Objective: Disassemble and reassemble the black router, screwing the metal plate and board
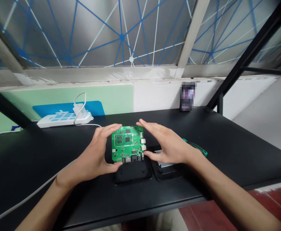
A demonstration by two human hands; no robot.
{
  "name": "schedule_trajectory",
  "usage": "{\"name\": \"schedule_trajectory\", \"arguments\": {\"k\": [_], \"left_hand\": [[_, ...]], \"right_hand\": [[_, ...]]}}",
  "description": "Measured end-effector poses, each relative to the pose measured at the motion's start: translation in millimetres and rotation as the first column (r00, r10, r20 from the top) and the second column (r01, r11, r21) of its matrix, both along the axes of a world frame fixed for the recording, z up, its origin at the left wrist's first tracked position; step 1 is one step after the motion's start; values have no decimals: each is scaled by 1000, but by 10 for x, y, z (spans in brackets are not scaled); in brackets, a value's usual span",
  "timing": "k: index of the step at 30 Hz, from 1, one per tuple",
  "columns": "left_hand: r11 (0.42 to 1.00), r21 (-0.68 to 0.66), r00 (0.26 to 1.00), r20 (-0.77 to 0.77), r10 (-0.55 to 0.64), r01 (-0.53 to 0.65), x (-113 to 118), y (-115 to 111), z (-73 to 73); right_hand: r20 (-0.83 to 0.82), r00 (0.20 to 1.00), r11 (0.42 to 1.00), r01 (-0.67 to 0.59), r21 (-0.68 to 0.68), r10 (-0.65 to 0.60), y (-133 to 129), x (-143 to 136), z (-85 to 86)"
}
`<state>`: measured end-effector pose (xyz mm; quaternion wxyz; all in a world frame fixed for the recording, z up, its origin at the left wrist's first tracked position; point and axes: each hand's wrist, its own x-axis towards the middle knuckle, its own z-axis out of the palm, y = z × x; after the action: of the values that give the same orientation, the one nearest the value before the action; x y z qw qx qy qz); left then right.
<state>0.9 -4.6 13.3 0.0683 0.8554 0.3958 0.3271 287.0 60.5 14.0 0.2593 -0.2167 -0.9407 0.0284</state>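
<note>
A green circuit board (123, 144) with chips and metal ports along its right and lower edges is held up between my two hands. My left hand (95, 154) grips its left side, the fingers at the top corner and the thumb at the lower corner. On the other side, my right hand (168, 142) has its fingertips by the top right corner and its thumb against the right edge near the ports. Below the board lies a black plastic case part (133, 173). Beside it, partly under my right hand, is another black case part (169, 175) with a silver plate (164, 164).
A green strap-like item (200, 148) lies beyond my right wrist. At the back left stands a white power strip (63, 119) with a charger (79, 109) plugged in. A white cable (39, 192) crosses the black table (238, 150). A pixelated dark object (187, 96) leans at the back wall.
</note>
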Motion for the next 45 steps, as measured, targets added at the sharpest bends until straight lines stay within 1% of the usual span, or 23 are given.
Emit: {"name": "schedule_trajectory", "arguments": {"k": [5, 11, 17, 21, 24, 27, 30, 33, 39, 42, 45], "left_hand": [[998, -58, 1000, 28, -10, 11, -20, -3, 7], [997, -73, 999, 25, -28, 29, -34, -1, 5], [993, -118, 1000, -12, 12, -14, -15, -35, 16], [985, -157, 996, -69, 64, -74, -44, -47, 13], [973, -203, 991, -88, 97, -113, -105, -85, -29], [966, -222, 988, -113, 108, -131, -142, -167, -105], [961, -237, 983, -153, 105, -139, -125, -244, -182], [955, -262, 981, -171, 94, -137, -98, -263, -233], [930, -349, 990, -115, 84, -119, -105, -232, -280], [927, -359, 992, -108, 70, -105, -83, -244, -296], [929, -349, 989, -124, 81, -120, -46, -263, -311]], "right_hand": [[24, 1000, 1000, 16, -5, -16, 5, 4, -10], [19, 999, 1000, 29, -2, -29, -2, 8, -21], [-20, 999, 999, 46, 28, -45, 8, 7, -24], [-33, 998, 998, 53, 32, -52, 27, 17, -43], [-25, 998, 998, 57, 24, -56, 54, 28, -60], [-22, 998, 998, 64, 10, -63, 80, 43, -68], [-23, 998, 998, 55, -3, -55, 88, 52, -70], [-13, 999, 999, 49, -11, -50, 76, 52, -74], [-3, 999, 999, 38, -16, -38, 58, 40, -82], [0, 999, 999, 36, -29, -36, 58, 39, -80], [-5, 999, 999, 39, -31, -39, 64, 40, -79]]}}
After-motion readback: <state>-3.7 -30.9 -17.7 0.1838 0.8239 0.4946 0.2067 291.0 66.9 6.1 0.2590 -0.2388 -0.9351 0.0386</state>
